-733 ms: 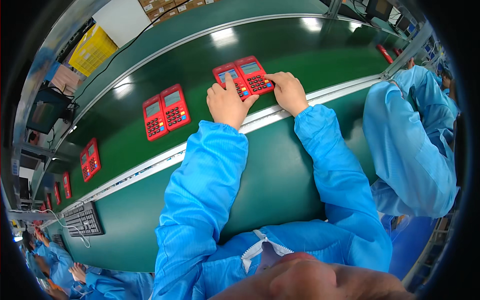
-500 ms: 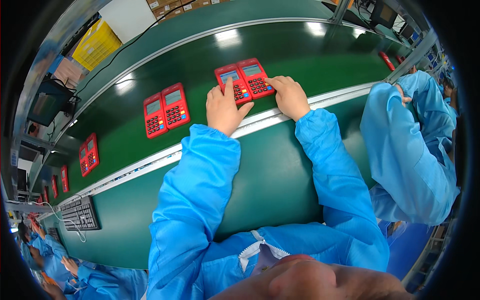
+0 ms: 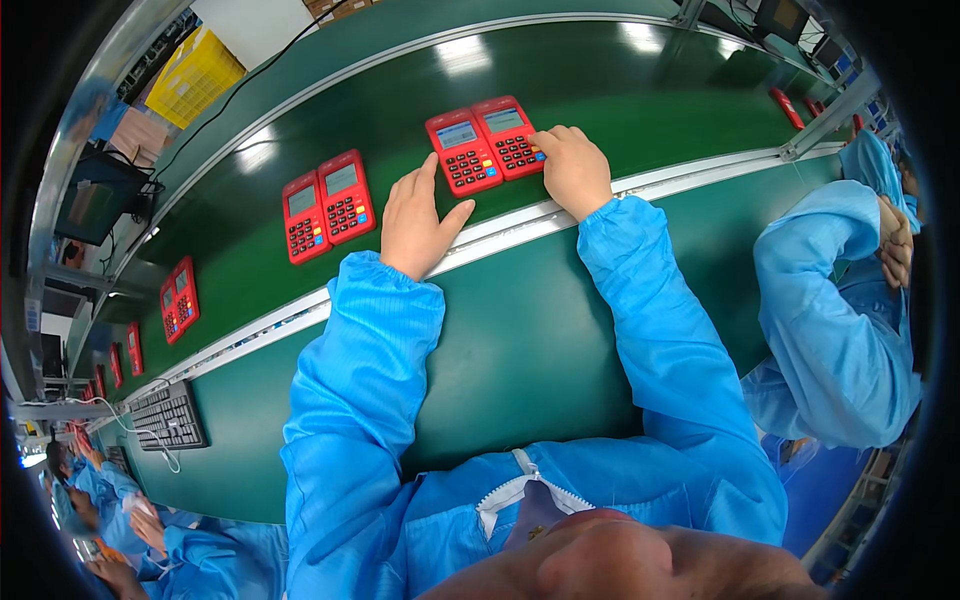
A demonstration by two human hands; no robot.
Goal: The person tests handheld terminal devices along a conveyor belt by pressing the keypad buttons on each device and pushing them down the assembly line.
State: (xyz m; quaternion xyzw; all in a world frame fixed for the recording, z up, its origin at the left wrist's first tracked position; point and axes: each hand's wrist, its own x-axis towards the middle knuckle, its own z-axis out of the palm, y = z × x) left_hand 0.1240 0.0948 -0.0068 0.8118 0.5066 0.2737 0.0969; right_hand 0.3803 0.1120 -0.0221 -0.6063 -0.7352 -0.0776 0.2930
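Two red handheld card terminals lie side by side on the green belt before me, screens lit and keypads toward me. My left hand (image 3: pixel 418 222) is open, fingers spread, just left of the left card terminal (image 3: pixel 464 152) and its index fingertip by that terminal's edge. At the right card terminal (image 3: pixel 508 137), my right hand (image 3: pixel 577 172) reaches its index finger onto the right side of the keypad. Its other fingers are loosely bent and grip nothing. Both terminals lie flat.
Farther left on the belt lies another pair of red terminals (image 3: pixel 328 207), then several more. A black keyboard (image 3: pixel 168 416) with a white cable rests on the near table. A yellow crate (image 3: pixel 195 77) stands at the back left. A co-worker's blue sleeve (image 3: pixel 825 300) is at right.
My left hand has drawn back leftward off the left terminal's keypad. My right index finger stays at the right terminal's keypad. At right, the co-worker's arms have shifted.
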